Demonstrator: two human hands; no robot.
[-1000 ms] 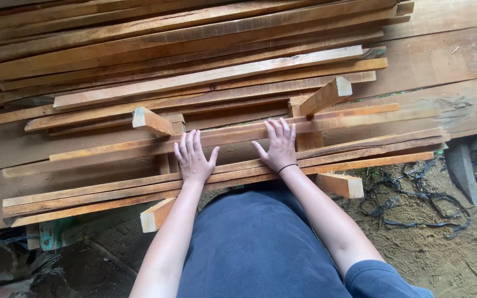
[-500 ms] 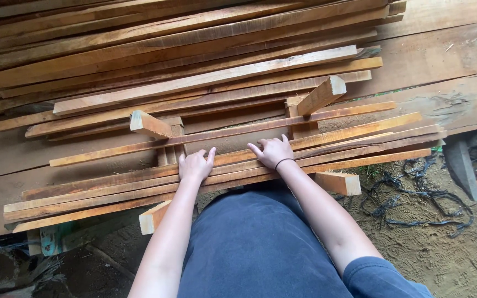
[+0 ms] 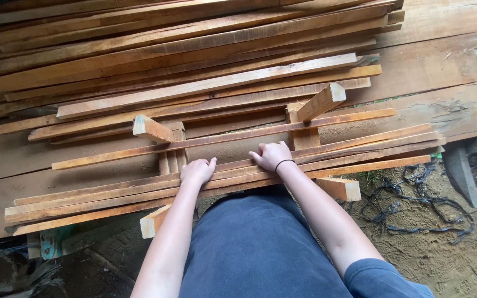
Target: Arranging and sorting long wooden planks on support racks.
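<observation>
A bundle of thin wooden slats [image 3: 360,157] lies crosswise in front of me on two short wooden bearers [image 3: 339,189]. My left hand [image 3: 197,171] and my right hand [image 3: 273,156] rest on top of the bundle about a hand's width apart. Their fingers are curled over the far edge of the farthest slat in it. My right wrist wears a thin black band. One single slat [image 3: 222,138] lies apart, just beyond my fingers. Two short blocks [image 3: 151,128] [image 3: 322,101] stick up at an angle behind it.
A big pile of long planks [image 3: 194,55] fills the far side, lying on wide boards [image 3: 443,66]. To the right is a dirt floor with tangled black cord [image 3: 415,204] and wood offcuts [image 3: 462,165]. A teal-painted piece [image 3: 56,240] sits low on the left.
Both hands pulled back toward me, from flat with spread fingers to curled. The slat they lay on slid with them and joined the near bundle.
</observation>
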